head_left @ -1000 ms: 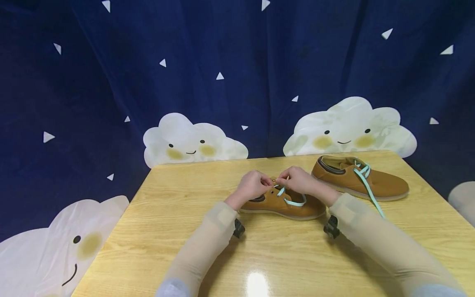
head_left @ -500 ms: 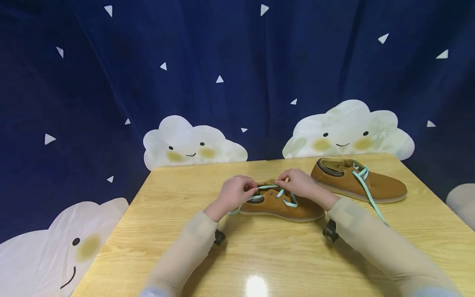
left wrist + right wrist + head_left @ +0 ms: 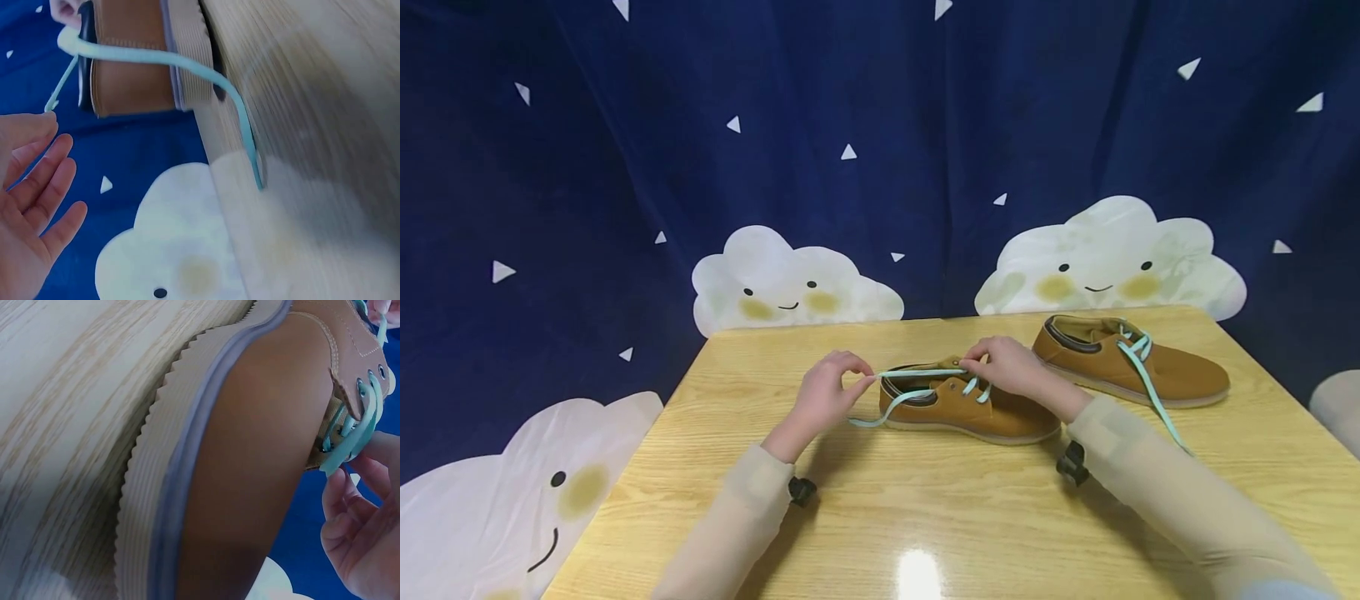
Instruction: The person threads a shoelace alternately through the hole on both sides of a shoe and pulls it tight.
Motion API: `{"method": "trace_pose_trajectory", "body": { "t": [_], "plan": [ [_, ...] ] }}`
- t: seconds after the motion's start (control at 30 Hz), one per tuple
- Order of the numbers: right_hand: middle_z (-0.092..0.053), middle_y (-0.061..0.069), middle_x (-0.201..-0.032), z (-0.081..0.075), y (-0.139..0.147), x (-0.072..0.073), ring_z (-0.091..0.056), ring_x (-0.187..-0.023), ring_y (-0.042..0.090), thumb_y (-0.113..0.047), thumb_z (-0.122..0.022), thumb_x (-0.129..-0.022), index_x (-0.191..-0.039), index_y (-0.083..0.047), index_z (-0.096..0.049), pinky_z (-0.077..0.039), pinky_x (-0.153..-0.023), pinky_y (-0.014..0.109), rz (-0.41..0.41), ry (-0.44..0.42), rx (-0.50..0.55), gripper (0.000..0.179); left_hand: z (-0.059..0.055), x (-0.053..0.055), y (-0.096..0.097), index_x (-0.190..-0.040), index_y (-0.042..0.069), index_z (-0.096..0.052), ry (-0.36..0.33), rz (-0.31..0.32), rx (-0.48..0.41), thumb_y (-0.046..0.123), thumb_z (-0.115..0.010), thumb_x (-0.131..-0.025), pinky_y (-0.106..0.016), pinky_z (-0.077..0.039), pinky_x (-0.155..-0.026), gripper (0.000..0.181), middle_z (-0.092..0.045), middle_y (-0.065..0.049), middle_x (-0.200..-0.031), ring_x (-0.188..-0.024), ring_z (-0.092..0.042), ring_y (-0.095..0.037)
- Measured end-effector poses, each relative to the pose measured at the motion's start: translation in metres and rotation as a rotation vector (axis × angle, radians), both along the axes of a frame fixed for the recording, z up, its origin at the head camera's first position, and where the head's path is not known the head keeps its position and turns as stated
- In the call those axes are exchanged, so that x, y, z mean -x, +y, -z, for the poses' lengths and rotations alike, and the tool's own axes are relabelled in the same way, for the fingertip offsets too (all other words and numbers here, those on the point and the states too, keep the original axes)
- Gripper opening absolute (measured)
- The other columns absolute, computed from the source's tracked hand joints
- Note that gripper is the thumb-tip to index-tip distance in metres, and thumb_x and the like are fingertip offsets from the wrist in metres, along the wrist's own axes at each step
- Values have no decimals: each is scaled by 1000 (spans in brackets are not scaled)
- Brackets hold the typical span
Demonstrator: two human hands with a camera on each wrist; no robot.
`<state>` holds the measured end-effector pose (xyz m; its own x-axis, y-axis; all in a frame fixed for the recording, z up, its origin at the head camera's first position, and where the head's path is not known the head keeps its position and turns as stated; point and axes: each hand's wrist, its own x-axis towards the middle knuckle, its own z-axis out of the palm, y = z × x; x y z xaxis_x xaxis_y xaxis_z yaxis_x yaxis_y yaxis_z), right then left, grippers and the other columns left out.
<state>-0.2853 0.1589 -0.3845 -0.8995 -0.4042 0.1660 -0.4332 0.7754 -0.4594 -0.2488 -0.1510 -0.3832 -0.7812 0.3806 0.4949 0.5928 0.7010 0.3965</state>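
A tan lace-up shoe (image 3: 1000,418) lies on the table, toe to the right. Its mint shoelace (image 3: 917,373) runs taut leftward above the shoe's opening from the far eyelets. My left hand (image 3: 822,397) pinches that lace's end between thumb and forefinger, just beyond the heel; the other fingers spread loosely in the left wrist view. Another lace end (image 3: 144,55) drapes over the heel onto the table. My right hand (image 3: 1009,367) pinches the far eyelet flap; in the right wrist view its thumb lies partly behind the crossing laces (image 3: 356,434).
A second tan shoe (image 3: 1180,372) stands at the back right, its mint lace (image 3: 1144,383) trailing onto the wooden table (image 3: 992,517). Behind the table's far edge hangs a dark blue curtain (image 3: 880,100) with clouds and triangles.
My left hand has moved left from the eyelets, drawing the lace out along the shoe. The loop over the toe has shrunk away. My right hand stays at the flap.
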Motion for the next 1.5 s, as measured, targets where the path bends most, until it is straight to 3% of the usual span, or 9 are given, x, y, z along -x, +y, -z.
{"method": "trace_pose_trajectory", "body": {
  "t": [0.2,0.53,0.63,0.8,0.97,1.07,1.17,1.33,1.5],
  "plan": [
    [-70,7,-107,-1,0,-2,-64,-97,30,-32,-63,-95,-98,-14,-78,-51,-77,45,11,17,-24,23,5,-6,-20,-88,9,-73,8,-28,-95,15,-73,-89,-45,-49,-85,7,-71,-2,-92,-94,-65,-25],
    [-71,6,-105,-3,-1,-4,-64,-92,27,-30,-66,-93,-95,-15,-79,-50,-75,44,31,12,4,20,5,-13,-32,-89,4,-72,-17,1,-179,15,-71,-91,-46,-51,-86,11,-71,-5,-91,-91,-67,-26],
    [-71,5,-105,-4,-2,-5,-64,-85,22,-30,-66,-93,-96,-15,-78,-50,-71,41,35,-6,11,19,4,-12,-29,-89,3,-71,-57,-4,-239,12,-71,-91,-42,-53,-84,9,-71,-4,-89,-87,-68,-23],
    [-71,6,-104,-5,-3,-6,-61,-76,16,-29,-66,-94,-97,-14,-78,-49,-68,38,26,-27,23,19,0,-3,-17,-90,-1,-70,-217,14,-503,7,-70,-90,-31,-54,-78,8,-71,-8,-87,-82,-67,-17],
    [-71,6,-104,-4,-2,-6,-61,-76,15,-28,-65,-94,-97,-13,-78,-49,-69,37,19,-39,44,20,-9,12,7,-95,-7,-65,-378,137,-898,6,-69,-91,-28,-55,-72,15,-71,-9,-92,-85,-69,-16],
    [-71,6,-105,-3,-2,-6,-60,-76,15,-28,-66,-94,-98,-13,-78,-48,-68,36,6,-53,61,20,-13,20,23,-89,-1,-63,-480,210,-1111,6,-65,-93,-26,-55,-63,9,-72,-10,-96,-81,-70,-15],
    [-70,7,-105,-2,-1,-6,-58,-75,14,-27,-65,-95,-99,-12,-77,-48,-67,34,-14,-69,72,20,-17,26,36,-82,6,-59,-567,261,-1265,3,-56,-95,-22,-54,-56,14,-72,-12,-98,-75,-71,-15],
    [-70,4,-101,-2,0,-8,-55,-70,12,-27,-65,-94,-102,-10,-76,-46,-64,32,-11,-54,83,21,-20,31,50,-82,6,-54,-628,314,-1377,-2,-43,-95,-20,-53,-55,19,-72,-13,-94,-77,-72,-18],
    [-68,-2,-92,-9,2,-16,-53,-67,12,-25,-68,-92,-100,-12,-75,-43,-59,32,21,43,121,16,-21,33,54,-82,6,-51,-625,330,-1373,0,-40,-95,-21,-54,-58,18,-72,-12,-90,-82,-72,-19]
  ]
}}
